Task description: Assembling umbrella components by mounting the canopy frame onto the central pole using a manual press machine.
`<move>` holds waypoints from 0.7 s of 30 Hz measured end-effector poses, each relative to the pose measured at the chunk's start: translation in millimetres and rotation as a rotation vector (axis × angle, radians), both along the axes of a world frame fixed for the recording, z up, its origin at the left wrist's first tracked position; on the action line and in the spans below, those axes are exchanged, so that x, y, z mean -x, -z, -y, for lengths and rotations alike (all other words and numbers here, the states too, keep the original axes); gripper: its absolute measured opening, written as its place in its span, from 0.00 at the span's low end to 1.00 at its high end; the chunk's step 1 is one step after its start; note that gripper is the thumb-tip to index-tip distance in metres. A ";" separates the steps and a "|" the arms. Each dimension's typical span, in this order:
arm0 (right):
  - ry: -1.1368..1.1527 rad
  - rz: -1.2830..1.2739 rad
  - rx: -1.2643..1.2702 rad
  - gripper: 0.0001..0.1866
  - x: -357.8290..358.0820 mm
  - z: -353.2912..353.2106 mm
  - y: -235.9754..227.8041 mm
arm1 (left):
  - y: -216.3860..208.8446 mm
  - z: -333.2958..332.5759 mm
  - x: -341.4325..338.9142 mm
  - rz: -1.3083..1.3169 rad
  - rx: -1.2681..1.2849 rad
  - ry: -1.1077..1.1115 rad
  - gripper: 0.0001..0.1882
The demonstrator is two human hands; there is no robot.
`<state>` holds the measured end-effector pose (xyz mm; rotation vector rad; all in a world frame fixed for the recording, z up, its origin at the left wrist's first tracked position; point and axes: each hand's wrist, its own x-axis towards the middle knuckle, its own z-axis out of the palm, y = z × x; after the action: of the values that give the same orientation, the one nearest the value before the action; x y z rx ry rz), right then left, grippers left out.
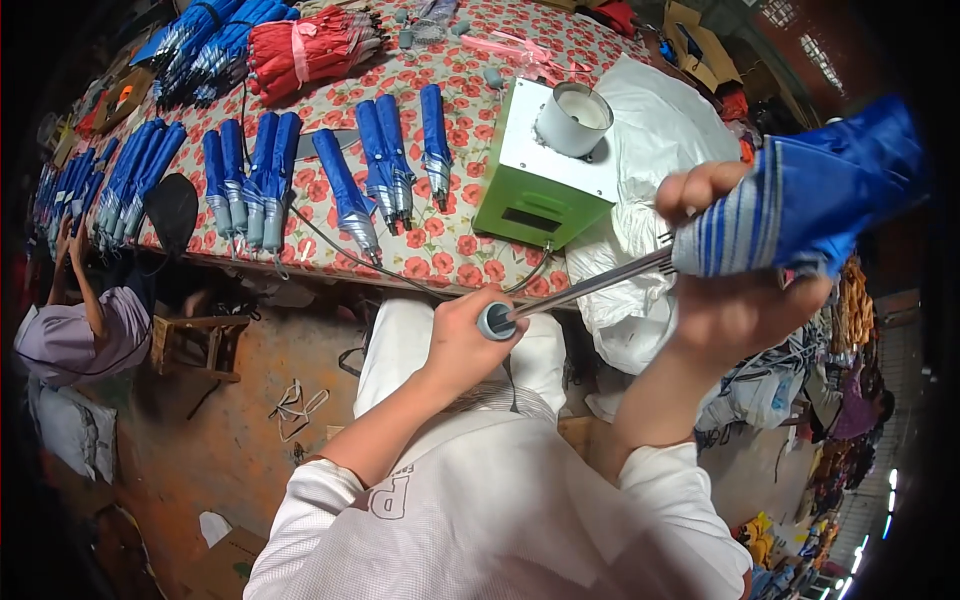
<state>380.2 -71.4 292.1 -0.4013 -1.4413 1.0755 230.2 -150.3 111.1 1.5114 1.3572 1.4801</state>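
Observation:
Between my two hands is a blue folding umbrella [790, 200] with a silver-grey border, its metal shaft drawn out. My left hand [467, 330] is closed round the grey handle, low over my lap. Up at the right, my right hand [745, 300] grips the gathered canopy, with fingers on both sides of the cloth; this hand is slightly blurred. The shaft slopes up to the right from handle to canopy. Nearest on the table lie several folded blue umbrellas [388, 160], some with grey handles, others with bare shaft ends.
A green and white box machine [545, 165] with a round metal cup stands on the flower-patterned tablecloth [440, 260], a cable running from it. White sheeting [650, 110] lies beside it. A red umbrella bundle [310, 50] sits at the back. Another person [85, 320] works at the left, near a wooden stool [195, 345].

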 end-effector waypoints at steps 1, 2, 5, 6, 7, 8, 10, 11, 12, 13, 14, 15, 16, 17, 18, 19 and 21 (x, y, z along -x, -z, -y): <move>0.005 0.069 0.017 0.25 -3.8 -3.9 -3.1 | 2.3 2.7 1.3 -0.016 0.023 0.004 0.09; 0.011 0.138 0.035 0.21 -9.1 -9.8 -5.0 | 3.7 4.1 1.2 -0.032 0.047 0.007 0.09; -0.238 0.165 0.039 0.14 -10.2 -18.5 19.9 | -12.9 4.7 -0.1 -0.028 0.038 -0.037 0.10; -0.212 0.207 0.036 0.15 5.7 -7.8 38.0 | -20.2 3.1 -0.1 -0.027 0.029 -0.057 0.10; -0.189 0.331 0.127 0.16 17.7 3.6 65.2 | -23.0 1.9 0.3 -0.027 0.021 -0.078 0.10; -0.193 0.426 0.213 0.17 33.6 21.5 91.9 | -22.3 1.3 1.3 -0.024 0.016 -0.086 0.10; -0.215 0.404 0.397 0.22 47.5 41.3 142.6 | -14.4 5.0 4.2 -0.015 0.097 -0.051 0.11; -0.208 0.441 0.309 0.26 40.8 41.1 155.0 | -10.3 8.0 6.6 -0.012 0.139 -0.036 0.12; -0.201 0.479 0.228 0.32 33.5 37.4 166.7 | -1.3 9.6 9.0 -0.007 0.188 -0.020 0.13; -0.319 0.306 0.387 0.39 24.4 45.7 187.8 | 3.6 24.7 14.1 -0.014 0.210 -0.018 0.13; -0.339 0.447 0.426 0.44 17.7 38.3 166.6 | 11.1 27.2 22.0 -0.018 0.250 -0.015 0.13; -0.317 0.177 0.441 0.45 -0.3 30.6 173.7 | 14.9 29.3 29.2 -0.024 0.288 -0.006 0.14; -0.292 -0.094 0.453 0.45 -14.4 23.7 181.5 | 18.5 31.6 35.7 -0.030 0.326 0.002 0.14; 0.106 -0.308 0.333 0.46 -17.3 20.6 178.9 | 20.8 33.9 40.2 -0.036 0.365 0.015 0.15; 0.155 -0.265 0.258 0.46 -32.4 8.7 157.8 | 24.5 38.1 45.7 -0.044 0.367 -0.007 0.15; 0.204 -0.227 0.182 0.46 -44.5 -0.5 128.2 | 29.1 44.3 50.1 0.000 0.389 0.009 0.15; 0.336 -0.163 0.127 0.45 -32.8 1.8 102.9 | 39.6 56.1 56.8 0.090 0.429 0.050 0.15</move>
<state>413.0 -73.3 189.2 -0.6094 -1.1168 0.9060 173.5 -206.4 71.5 1.1816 1.4573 1.1204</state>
